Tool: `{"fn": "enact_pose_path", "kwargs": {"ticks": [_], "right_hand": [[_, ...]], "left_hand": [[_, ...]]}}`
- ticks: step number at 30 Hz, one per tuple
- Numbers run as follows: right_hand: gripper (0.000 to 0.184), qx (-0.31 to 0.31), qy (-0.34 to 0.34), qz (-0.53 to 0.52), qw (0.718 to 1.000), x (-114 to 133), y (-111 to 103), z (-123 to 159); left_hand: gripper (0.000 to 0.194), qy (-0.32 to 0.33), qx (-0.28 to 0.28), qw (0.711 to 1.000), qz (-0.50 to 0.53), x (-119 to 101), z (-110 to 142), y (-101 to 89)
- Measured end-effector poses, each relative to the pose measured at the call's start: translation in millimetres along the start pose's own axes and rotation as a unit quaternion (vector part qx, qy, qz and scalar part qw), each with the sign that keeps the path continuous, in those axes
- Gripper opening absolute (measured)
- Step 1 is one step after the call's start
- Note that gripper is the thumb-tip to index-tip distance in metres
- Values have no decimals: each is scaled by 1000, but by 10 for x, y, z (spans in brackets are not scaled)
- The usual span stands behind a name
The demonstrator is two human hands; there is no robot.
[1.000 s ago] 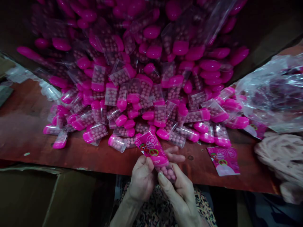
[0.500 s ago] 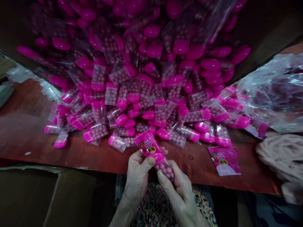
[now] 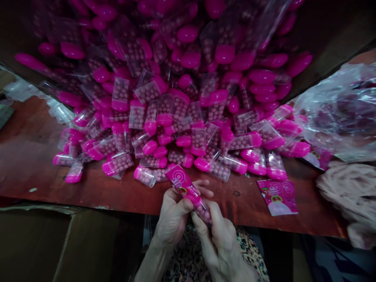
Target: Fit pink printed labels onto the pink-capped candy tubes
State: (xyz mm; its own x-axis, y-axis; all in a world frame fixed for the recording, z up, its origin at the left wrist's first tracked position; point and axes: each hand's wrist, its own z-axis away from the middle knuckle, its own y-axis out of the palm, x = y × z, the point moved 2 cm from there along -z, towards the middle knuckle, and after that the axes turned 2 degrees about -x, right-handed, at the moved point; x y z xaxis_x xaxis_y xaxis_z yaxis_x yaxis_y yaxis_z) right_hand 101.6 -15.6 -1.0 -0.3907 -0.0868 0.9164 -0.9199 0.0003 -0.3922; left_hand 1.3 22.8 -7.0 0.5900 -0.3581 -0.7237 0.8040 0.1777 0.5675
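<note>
Between my hands is a clear candy container of pink balls, tilted, its upper end covered by a printed pink sleeve. My left hand pinches the sleeve's lower part, thumb on top. Around the clear end of the container are the thumb and fingers of my right hand. Some fingertips show behind the sleeve, stretched out. Just beyond my hands lies a heap of similar containers with pink caps, spilling onto the red-brown table.
A flat printed sleeve lies to the right on the table. Farther right are a bundled pale cloth and a crumpled clear plastic bag. Clear empty-looking plastic pieces rest at left. A cardboard box stands below the table's front edge.
The sleeved container has been turned about its length, so it now shows a narrower side. My right fingers have shifted around its clear end; my left hand keeps its grip on the sleeve.
</note>
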Motion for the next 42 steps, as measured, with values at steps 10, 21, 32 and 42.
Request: {"fn": "enact_pose_path", "kwargs": {"ticks": [10,21,32,42], "right_hand": [[14,6,55,-34,998,139,19,-75],[58,-131,-140,193,962,-14,-7,-10],[67,-41,-214,173,960,-71,-44,-115],[63,-61,-210,160,963,-88,-48,-75]], "left_hand": [[34,-23,-16,999,39,63,48,64],[34,-56,-43,996,54,63,48,-25],[28,-60,-65,996,19,80,124,-65],[24,-61,-54,996,41,60,110,19]]}}
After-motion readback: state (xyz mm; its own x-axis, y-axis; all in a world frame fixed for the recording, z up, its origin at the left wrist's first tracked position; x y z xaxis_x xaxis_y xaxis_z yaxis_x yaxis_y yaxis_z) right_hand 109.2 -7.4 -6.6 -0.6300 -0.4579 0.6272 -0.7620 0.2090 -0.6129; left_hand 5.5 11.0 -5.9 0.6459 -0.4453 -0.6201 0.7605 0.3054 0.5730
